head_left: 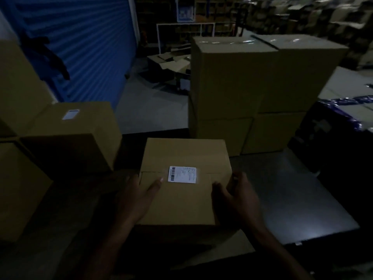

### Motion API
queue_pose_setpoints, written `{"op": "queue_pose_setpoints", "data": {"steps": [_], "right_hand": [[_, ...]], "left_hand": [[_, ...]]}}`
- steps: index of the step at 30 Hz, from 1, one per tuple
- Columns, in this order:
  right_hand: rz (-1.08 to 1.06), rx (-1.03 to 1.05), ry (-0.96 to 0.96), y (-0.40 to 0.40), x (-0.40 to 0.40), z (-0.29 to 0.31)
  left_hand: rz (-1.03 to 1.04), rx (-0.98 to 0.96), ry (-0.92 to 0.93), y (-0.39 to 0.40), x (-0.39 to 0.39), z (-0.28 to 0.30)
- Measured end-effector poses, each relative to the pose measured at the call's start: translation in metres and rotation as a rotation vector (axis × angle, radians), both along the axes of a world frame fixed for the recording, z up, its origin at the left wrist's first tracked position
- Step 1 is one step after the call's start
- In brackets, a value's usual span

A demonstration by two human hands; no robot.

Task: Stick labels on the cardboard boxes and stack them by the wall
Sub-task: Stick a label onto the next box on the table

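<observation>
Head view, dim lighting: 1 small brown cardboard box (181, 190) sits on a dark work surface (292, 199) directly in front of the person, centred between both hands. A white rectangular barcode label (182, 174) is already stuck on its top face, across the flap seam, slightly toward the far half. The left hand (139, 197) lies against the box's left edge, thumb extended over the top toward the label and palm at the side; the fingers beyond the edge are hidden, so a full grasp cannot be confirmed. The right hand (236, 195) is curled over the box's right top edge, thumb on the top face, gripping that side. Both hands are about equally near the box, and neither touches the label. The box's long axis appears to run away from the person, though the wide lens makes this uncertain. Judgement: labelling of this box looks complete and a 2-handed lift is the step in hand. The controlling relation is direction: the labelled brown box stack (68, 138) stands to the left, beside a blue corrugated roller shutter (86, 47), well apart from the tall stack of brown cardboard cartons (252, 93) ahead and right. The carry would therefore likely go left, with the left hand leading. Risk noted: poor light and a 1-sided grip may let the box tilt.
</observation>
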State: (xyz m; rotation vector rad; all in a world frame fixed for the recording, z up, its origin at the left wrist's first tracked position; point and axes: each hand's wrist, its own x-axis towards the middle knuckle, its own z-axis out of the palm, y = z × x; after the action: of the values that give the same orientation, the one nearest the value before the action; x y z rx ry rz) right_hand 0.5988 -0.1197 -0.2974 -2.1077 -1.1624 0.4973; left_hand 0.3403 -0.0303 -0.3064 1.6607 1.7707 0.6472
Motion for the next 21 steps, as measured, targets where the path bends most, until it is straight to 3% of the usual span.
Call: {"op": "queue_pose_setpoints", "data": {"steps": [14, 21], "right_hand": [[-0.244, -0.033, -0.091, -0.05, 0.154, -0.02], [-0.114, -0.052, -0.375, -0.039, 0.176, -0.025]], "left_hand": [[-0.242, -0.071, 0.071, 0.002, 0.2, -0.01], [-0.35, -0.008, 0.131, 0.025, 0.265, 0.007]]}}
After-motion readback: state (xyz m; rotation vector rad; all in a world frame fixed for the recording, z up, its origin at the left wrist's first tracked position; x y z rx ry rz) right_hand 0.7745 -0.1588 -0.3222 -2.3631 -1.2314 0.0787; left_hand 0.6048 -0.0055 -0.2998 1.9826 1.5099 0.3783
